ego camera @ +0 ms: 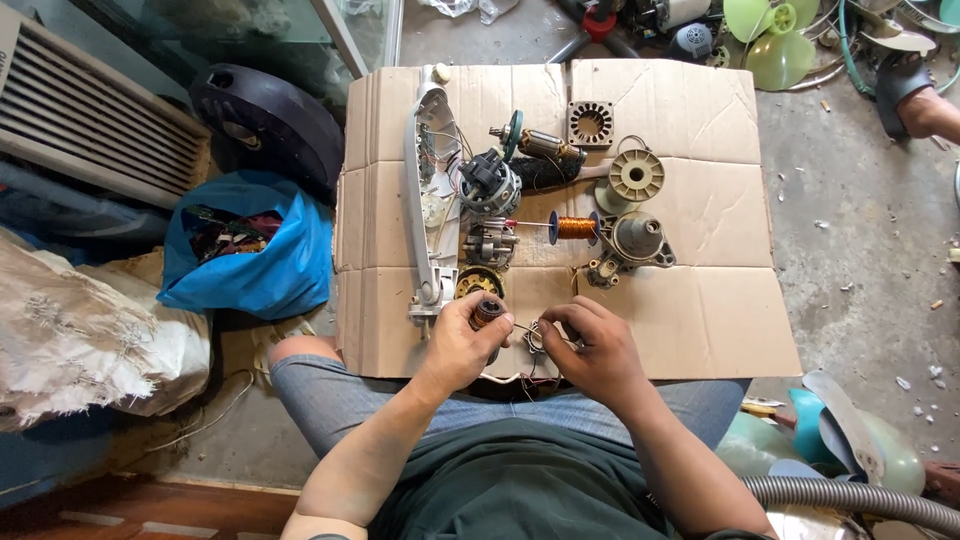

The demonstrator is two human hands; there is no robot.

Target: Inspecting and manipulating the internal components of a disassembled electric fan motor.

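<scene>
My left hand (462, 343) grips a small dark round motor part with copper windings (487, 312) at the near edge of a flattened cardboard sheet (700, 300). Just to its right, my right hand (592, 350) pinches thin wires (535, 335) that run from that part. Both hands hover over my lap, almost touching each other. Beyond them on the cardboard lie a spool of copper wire (575, 227), a long white fan housing (428, 190) and a brass-coloured gear (478, 282).
Other motor parts lie on the cardboard: a grey motor casing (635, 243), a cream bobbin (636, 174), a square stator core (590, 123), a rotor (535, 145). A blue bag (250, 250) sits left. Green fan blades (775, 45) and another person's foot (925, 105) are far right.
</scene>
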